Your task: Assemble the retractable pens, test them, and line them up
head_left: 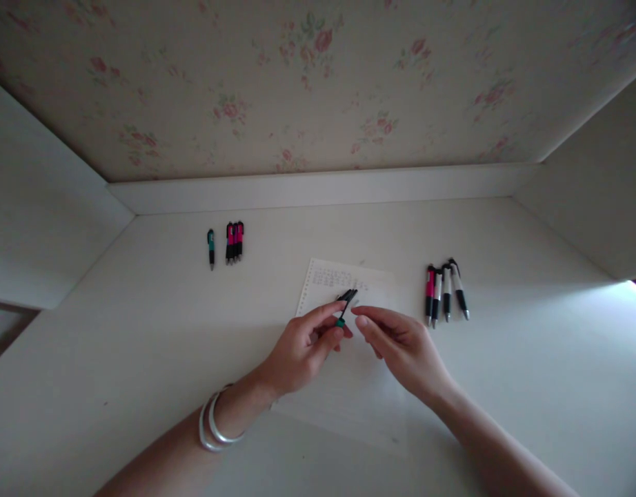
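Note:
My left hand [302,352] pinches a small black pen with a green band [345,306], holding it tilted above a sheet of paper [349,386] that has faint writing near its top. My right hand [401,345] is just to the right of the pen, fingers loosely extended toward it, and I cannot see it gripping anything. Silver bangles [214,421] circle my left wrist.
To the right of the paper lie several pens, red and white with black grips [446,290]. At the back left lie a green-and-black pen [211,247] and a bunch of pink-and-black pens [234,241]. White side panels and a floral back wall enclose the white desk [116,359].

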`<act>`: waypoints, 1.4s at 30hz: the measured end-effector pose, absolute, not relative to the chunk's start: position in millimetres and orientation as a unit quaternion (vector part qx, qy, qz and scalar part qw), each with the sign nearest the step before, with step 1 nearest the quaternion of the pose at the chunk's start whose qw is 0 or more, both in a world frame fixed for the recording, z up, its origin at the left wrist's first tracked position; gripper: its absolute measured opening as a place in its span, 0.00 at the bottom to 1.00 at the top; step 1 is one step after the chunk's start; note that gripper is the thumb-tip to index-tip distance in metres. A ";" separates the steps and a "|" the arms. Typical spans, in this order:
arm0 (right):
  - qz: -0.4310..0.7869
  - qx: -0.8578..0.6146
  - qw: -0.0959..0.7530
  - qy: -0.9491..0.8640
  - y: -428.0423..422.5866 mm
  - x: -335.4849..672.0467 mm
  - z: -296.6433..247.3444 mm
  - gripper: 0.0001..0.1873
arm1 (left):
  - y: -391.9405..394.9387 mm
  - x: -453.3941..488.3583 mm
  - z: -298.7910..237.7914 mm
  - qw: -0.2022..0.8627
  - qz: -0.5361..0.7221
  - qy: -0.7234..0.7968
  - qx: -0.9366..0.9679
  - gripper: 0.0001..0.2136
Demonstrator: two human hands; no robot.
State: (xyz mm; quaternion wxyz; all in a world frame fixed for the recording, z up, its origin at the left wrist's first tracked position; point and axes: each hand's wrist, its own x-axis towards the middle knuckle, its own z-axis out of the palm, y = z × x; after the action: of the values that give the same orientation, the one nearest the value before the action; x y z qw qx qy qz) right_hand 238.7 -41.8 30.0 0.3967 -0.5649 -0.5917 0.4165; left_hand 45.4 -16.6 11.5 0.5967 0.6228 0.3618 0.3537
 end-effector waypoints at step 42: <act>0.083 -0.715 0.100 -0.686 -17.3 226.6 16.6 0.23 | -11.3 51.1 11.5 0.581 0.429 0.442 0.532 0.12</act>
State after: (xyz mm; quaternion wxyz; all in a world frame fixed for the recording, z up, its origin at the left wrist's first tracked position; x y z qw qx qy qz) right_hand 226.6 -17.3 16.6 0.1004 -0.7154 -0.6865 0.0826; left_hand 51.1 -11.3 11.5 0.5809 0.5324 0.4421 0.4286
